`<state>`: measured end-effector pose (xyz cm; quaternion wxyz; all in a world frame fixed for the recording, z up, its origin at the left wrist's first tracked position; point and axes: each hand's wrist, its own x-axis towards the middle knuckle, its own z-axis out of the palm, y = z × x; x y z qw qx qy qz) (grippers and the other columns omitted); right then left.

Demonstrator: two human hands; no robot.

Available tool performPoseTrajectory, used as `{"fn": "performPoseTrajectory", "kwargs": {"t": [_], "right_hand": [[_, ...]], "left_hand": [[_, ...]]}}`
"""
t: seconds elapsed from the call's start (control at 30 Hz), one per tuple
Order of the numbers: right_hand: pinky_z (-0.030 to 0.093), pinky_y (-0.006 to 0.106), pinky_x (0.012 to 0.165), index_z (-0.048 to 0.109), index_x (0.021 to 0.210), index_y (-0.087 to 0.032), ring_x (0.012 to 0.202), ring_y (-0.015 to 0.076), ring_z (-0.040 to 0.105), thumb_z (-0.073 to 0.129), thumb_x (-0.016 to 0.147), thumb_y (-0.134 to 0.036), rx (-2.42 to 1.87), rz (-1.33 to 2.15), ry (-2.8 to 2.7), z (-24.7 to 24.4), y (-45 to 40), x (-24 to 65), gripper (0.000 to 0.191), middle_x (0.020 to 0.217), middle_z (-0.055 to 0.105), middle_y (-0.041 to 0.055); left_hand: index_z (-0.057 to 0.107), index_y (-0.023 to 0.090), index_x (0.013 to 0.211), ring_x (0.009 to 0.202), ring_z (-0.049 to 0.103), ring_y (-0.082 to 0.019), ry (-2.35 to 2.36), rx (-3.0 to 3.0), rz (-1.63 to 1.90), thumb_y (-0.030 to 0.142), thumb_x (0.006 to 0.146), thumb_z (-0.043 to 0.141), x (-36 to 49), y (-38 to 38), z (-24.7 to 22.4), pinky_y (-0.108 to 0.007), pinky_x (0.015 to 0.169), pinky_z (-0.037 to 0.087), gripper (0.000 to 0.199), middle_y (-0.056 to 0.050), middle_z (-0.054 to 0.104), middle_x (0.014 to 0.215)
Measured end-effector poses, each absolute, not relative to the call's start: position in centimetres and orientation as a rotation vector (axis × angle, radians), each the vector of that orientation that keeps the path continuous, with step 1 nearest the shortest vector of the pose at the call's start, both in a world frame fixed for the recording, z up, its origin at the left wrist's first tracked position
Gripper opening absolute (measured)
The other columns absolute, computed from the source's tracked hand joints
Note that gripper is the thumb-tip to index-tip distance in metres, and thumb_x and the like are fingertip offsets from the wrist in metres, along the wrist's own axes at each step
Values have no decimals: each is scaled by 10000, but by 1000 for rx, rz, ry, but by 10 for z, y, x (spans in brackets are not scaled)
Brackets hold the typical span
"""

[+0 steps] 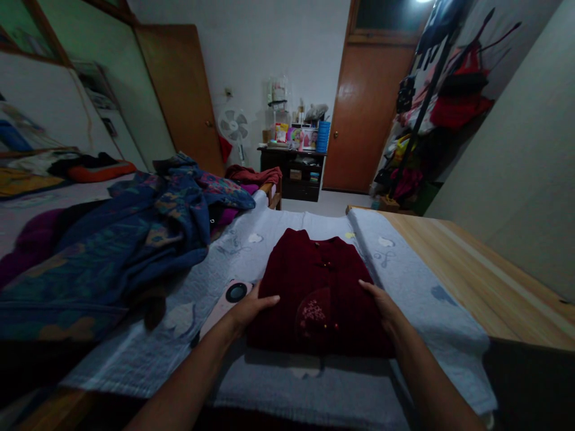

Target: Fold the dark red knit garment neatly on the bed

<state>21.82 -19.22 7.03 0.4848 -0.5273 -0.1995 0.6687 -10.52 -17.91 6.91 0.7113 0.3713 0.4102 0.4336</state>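
Observation:
A folded dark red jacket (287, 269) lies on the light blue bedsheet (287, 380) in front of me. It has small fastenings down its front and a pink flower pattern on a rounded patch. My left hand (252, 308) grips its left side, thumb on top and the other fingers mostly hidden at the edge. On the opposite side, my right hand (381, 304) holds the jacket the same way. Beside my left wrist is a pink phone (220, 308) with a round black camera ring, partly covered by my forearm.
A blue patterned garment (166, 239) is heaped at the left among other clothes. A wooden board (449, 251) runs along the right. Farther back stand a dark cabinet (287, 173) with goods on it, a white fan (233, 124) and a brown door (366, 108).

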Motion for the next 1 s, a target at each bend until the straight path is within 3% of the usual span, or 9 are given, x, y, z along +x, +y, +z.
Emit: {"fn": "performPoseTrajectory", "kwargs": {"t": [0.2, 0.3, 0.4, 0.47, 0.53, 0.67, 0.77, 0.87, 1.0], "right_hand": [[523, 430, 906, 551, 1126, -211, 917, 254, 683, 668, 719, -310, -1308, 1490, -638, 59, -195, 223, 435, 986, 718, 73], [477, 411, 972, 467, 1220, -250, 1061, 245, 619, 717, 673, -328, -1549, 1142, -802, 49, -193, 230, 607, 1124, 659, 61], [346, 436, 1090, 369, 1323, -236, 1264, 269, 450, 698, 675, -355, -1709, 726, -1070, 56, -189, 229, 737, 1335, 499, 98], [240, 450, 1142, 376, 1331, -198, 1344, 285, 328, 644, 707, -336, -1703, 487, -1278, 68, -185, 220, 693, 1408, 406, 126], [191, 447, 1160, 435, 1298, -186, 1364, 282, 284, 580, 750, -293, -1622, 354, -1474, 80, -181, 202, 577, 1417, 393, 129], [177, 455, 1156, 441, 1326, -162, 1388, 260, 248, 432, 835, -215, -1597, 251, -1789, 85, -172, 157, 494, 1482, 331, 123], [185, 481, 1135, 420, 1362, -118, 1398, 289, 226, 406, 858, -207, -1724, 252, -1892, 72, -164, 137, 512, 1502, 300, 150], [189, 492, 1120, 436, 1364, -131, 1391, 298, 248, 401, 887, -269, -1851, 301, -1939, 58, -157, 136, 498, 1488, 336, 147], [178, 475, 1119, 424, 1384, -153, 1400, 271, 229, 396, 897, -311, -1905, 316, -1992, 52, -147, 143, 513, 1505, 314, 113]], "left_hand": [[542, 224, 1227, 1183, 546, -285, 1015, 951, 1042, 182, 600, 782, -109, -181, 67, -423, 1080, 334, 673, -103, 605, 1260], [551, 226, 1215, 1257, 470, -287, 1147, 1218, 1083, 172, 561, 790, -111, -184, 66, -403, 1124, 245, 698, -96, 572, 1296], [532, 222, 1252, 1359, 315, -317, 1348, 1536, 1124, 185, 583, 764, -101, -185, 79, -432, 1153, 117, 709, -107, 465, 1406], [532, 227, 1262, 1405, 199, -325, 1444, 1726, 1168, 173, 616, 738, -85, -183, 92, -456, 1153, -4, 680, -98, 380, 1473], [543, 253, 1261, 1410, 200, -289, 1343, 1851, 1197, 148, 685, 678, -64, -177, 102, -437, 1150, -61, 601, -68, 394, 1469], [599, 281, 1187, 1409, 214, -263, 1114, 1870, 1172, 151, 733, 637, -22, -159, 94, -426, 1151, -79, 475, -40, 467, 1420], [612, 230, 1172, 1403, 230, -286, 1162, 1958, 1100, 171, 772, 596, -3, -145, 70, -447, 1145, -81, 405, -101, 463, 1416], [607, 211, 1185, 1405, 209, -321, 1246, 1998, 1043, 210, 784, 587, 4, -136, 51, -496, 1134, -82, 402, -132, 454, 1417], [519, 240, 1299, 1425, 133, -305, 1469, 2150, 791, 289, 823, 524, 7, -129, 47, -570, 1105, -100, 479, -92, 368, 1484]]}}
